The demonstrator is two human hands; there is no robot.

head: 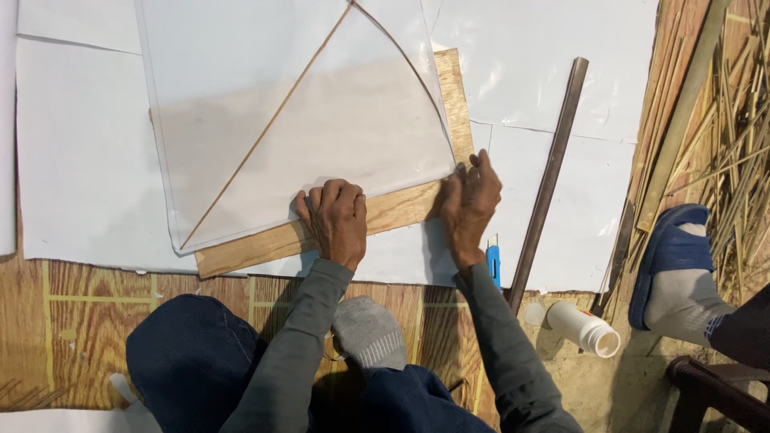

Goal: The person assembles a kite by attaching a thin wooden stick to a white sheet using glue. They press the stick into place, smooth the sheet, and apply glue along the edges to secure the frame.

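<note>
2 hands work at the near edge of a thin translucent white paper sheet [321,120], whose top runs out of the frame, so we cannot see its full outline. We press our left hand [335,218] down with fingers curled over the sheet's lower edge, the fingertips tucked under and hidden. Our right hand [469,200] sits at the sheet's right corner, fingers bunched narrowly and pinching the paper edge there; what the thumb does is concealed behind the fingers.

Under the sheet we can make out 2 thin brown bamboo sticks [273,120], 1 straight and diagonal, 1 bowed into a curve toward the right corner. The sheet lies on a flat plywood board with visible grain [393,210], mostly covered and showing only along its lower and right edges. The board rests on glossy white paper sheets [88,160] spread over a wood-patterned floor mat [88,313].

Just beside our right wrist a small blue utility knife [493,263] pokes out, half hidden by the sleeve. A long dark metal bar [549,172] lies slanted to the right of it. Near its lower end a white plastic bottle [581,327] lies on its side. Further right, a blue slipper [670,256] on a grey-socked foot is partly cut off, next to a heap of split bamboo strips [734,112].
</note>
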